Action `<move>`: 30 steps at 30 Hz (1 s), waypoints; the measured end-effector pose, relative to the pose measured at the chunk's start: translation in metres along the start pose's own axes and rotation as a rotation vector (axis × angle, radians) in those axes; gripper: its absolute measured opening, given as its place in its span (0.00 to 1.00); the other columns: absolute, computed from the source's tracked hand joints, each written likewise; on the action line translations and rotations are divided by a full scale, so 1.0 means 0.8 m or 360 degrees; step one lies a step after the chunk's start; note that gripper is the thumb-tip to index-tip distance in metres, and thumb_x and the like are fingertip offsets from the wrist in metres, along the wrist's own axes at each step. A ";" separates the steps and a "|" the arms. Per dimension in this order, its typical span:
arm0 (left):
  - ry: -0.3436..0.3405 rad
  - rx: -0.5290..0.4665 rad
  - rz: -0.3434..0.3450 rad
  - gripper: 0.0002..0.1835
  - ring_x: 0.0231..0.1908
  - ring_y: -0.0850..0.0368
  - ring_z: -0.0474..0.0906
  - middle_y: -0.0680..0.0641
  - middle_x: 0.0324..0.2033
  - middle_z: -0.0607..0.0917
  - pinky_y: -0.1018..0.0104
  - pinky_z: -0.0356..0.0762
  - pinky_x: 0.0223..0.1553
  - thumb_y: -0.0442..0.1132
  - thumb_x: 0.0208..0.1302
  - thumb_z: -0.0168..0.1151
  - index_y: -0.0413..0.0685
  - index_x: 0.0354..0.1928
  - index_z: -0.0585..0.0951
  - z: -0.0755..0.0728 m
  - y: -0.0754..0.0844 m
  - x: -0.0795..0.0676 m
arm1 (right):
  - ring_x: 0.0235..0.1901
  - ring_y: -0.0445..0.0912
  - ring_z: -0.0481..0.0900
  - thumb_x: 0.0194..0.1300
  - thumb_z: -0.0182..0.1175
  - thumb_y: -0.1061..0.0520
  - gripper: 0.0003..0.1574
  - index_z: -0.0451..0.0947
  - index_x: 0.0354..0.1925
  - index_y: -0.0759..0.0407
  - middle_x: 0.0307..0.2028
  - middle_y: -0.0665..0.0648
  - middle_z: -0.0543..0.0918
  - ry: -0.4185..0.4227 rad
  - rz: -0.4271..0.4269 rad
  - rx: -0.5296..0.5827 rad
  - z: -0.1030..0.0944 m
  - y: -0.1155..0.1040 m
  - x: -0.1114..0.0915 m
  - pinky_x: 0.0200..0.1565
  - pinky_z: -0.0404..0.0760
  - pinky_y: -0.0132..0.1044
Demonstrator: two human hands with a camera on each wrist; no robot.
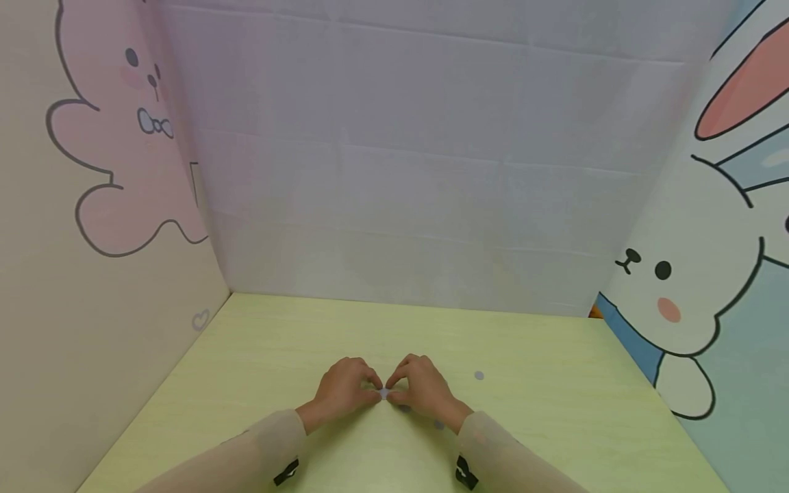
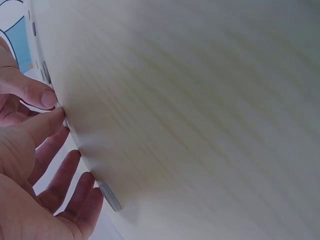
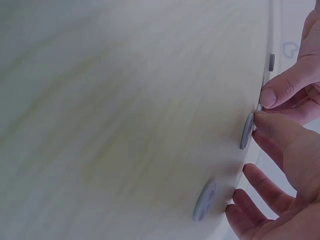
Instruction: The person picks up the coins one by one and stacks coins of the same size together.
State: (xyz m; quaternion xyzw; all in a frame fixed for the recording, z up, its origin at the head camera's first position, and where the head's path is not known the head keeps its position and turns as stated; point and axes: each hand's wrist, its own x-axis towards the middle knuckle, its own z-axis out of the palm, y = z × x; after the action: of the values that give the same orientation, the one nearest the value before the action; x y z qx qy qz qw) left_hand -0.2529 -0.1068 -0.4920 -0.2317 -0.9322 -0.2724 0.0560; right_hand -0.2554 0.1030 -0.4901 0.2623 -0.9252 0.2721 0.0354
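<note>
A small pale grey disc (image 1: pixel 384 394) lies on the table between my two hands in the head view. My left hand (image 1: pixel 347 389) pinches its left side with thumb and forefinger. From the other side my right hand (image 1: pixel 424 387) pinches it the same way. Both hands rest low, with the other fingertips touching the tabletop. Most of the disc is hidden by fingers in the wrist views. Another round disc (image 3: pixel 247 131) lies right beside my right thumb. A further disc (image 2: pixel 110 196) is near my left hand's outer fingertips; in the head view that hand covers it.
Two more discs lie to the right, one disc (image 1: pixel 479 375) farther back and one disc (image 1: pixel 439 424) near the right wrist. The pale yellow table (image 1: pixel 296 325) is bounded by a plain back sheet (image 1: pixel 419 171) and side panels with cartoon animals.
</note>
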 end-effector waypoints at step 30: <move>-0.0004 0.0019 -0.0055 0.05 0.39 0.57 0.79 0.56 0.35 0.87 0.58 0.79 0.39 0.43 0.56 0.83 0.58 0.33 0.94 0.002 0.001 -0.001 | 0.46 0.48 0.83 0.58 0.81 0.55 0.16 0.92 0.44 0.57 0.43 0.50 0.88 -0.0146 -0.0065 -0.0060 -0.038 0.020 -0.043 0.53 0.83 0.48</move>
State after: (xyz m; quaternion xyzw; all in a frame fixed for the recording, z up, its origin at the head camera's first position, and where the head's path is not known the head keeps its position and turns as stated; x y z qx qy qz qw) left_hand -0.2518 -0.1056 -0.4936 -0.2156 -0.9377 -0.2676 0.0516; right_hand -0.2362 0.1461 -0.4792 0.2925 -0.9252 0.2416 0.0033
